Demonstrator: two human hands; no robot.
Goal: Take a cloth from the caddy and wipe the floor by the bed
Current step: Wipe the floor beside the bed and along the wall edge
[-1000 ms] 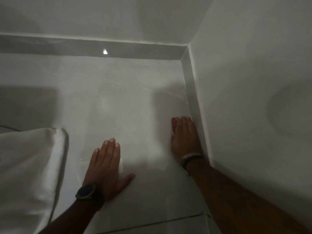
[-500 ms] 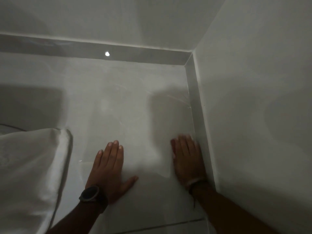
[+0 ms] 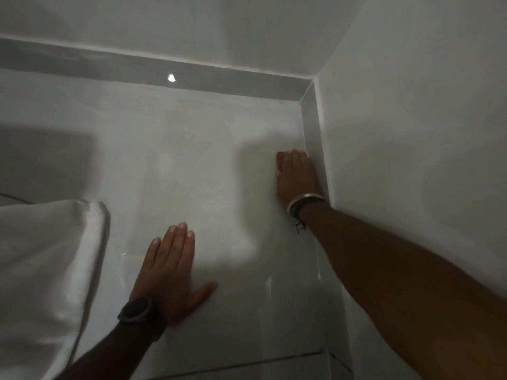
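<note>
My right hand [image 3: 296, 179] presses a red cloth [image 3: 279, 161] flat onto the pale tiled floor [image 3: 208, 165], right against the grey skirting of the right wall. Only a small red edge of the cloth shows past my fingers; the rest is hidden under the hand. My left hand [image 3: 172, 270] lies flat on the floor nearer to me, fingers spread, a dark watch on its wrist, holding nothing. The white bedding [image 3: 46, 270] of the bed hangs at the lower left. The caddy is not in view.
The floor ends in a corner: a grey skirting strip [image 3: 219, 78] runs along the far wall, and another skirting strip [image 3: 312, 127] runs along the right wall [image 3: 411, 133]. A grout line [image 3: 247, 363] crosses the tiles near me. The light is dim.
My right hand has slid the cloth forward along the right skirting, toward the corner, after drawing back half a second ago. My left hand has stayed planted on the floor.
</note>
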